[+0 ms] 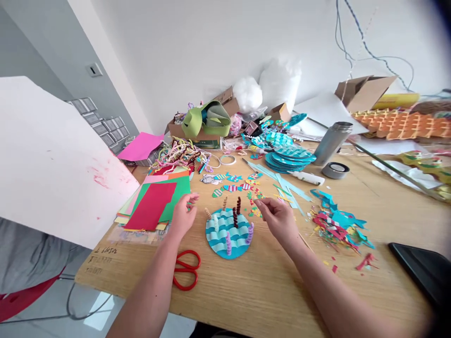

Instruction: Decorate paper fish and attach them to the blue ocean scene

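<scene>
A round blue paper plate (229, 232) woven with light blue wavy strips lies on the wooden table (268, 286), with several twisted pipe-cleaner coils standing on it. My left hand (182, 216) hovers left of it, beside a stack of coloured paper (155, 203), fingers curled in a loose pinch; I cannot make out anything in it. My right hand (278, 217) hovers right of the plate, thumb and fingertips pinched near a small colourful paper fish (255, 212). More paper fish (232, 180) lie in rows behind the plate.
Red scissors (185, 269) lie at the near edge. Paper scraps (338, 225) sit at right, a dark tablet (423, 272) further right. Behind are stacked blue plates (289, 157), a glue stick (306, 177), a steel flask (331, 142), tape (335, 170), pipe cleaners (178, 155) and boxes.
</scene>
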`<state>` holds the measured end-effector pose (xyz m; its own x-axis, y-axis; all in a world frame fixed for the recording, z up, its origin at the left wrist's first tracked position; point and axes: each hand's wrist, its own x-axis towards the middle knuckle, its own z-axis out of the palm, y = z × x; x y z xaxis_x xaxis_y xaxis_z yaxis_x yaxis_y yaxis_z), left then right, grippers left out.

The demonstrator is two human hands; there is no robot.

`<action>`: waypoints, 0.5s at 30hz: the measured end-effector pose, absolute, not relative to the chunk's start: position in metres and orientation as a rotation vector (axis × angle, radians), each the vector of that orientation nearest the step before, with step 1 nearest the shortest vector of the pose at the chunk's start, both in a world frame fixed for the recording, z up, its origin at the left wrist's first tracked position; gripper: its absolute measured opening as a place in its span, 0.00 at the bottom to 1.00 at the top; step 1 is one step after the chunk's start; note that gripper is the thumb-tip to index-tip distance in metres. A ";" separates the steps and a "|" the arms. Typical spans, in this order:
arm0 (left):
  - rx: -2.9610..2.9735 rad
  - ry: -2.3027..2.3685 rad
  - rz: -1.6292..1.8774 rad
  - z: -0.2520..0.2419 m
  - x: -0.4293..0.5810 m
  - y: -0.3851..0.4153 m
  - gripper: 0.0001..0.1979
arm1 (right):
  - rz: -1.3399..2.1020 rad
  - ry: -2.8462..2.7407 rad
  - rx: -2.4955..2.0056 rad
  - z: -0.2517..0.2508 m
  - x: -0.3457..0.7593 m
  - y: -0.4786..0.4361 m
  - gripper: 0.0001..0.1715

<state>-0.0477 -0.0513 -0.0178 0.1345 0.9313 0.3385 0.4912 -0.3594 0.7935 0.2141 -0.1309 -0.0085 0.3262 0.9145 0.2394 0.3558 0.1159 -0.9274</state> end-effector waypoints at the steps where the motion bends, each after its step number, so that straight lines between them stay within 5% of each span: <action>1: 1.938 1.356 1.177 -0.014 -0.047 -0.054 0.20 | 0.632 -1.227 -1.450 -0.002 0.215 -0.132 0.25; 15: 2.388 1.409 1.137 0.038 0.019 -0.125 0.06 | 0.840 -2.174 -1.490 0.075 0.206 -0.101 0.12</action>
<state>0.0188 -0.1251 0.0382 0.2740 0.8000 0.5337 0.6905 -0.5500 0.4698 0.2063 -0.1013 0.0752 -0.3703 0.9285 -0.0275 0.7058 0.2620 -0.6581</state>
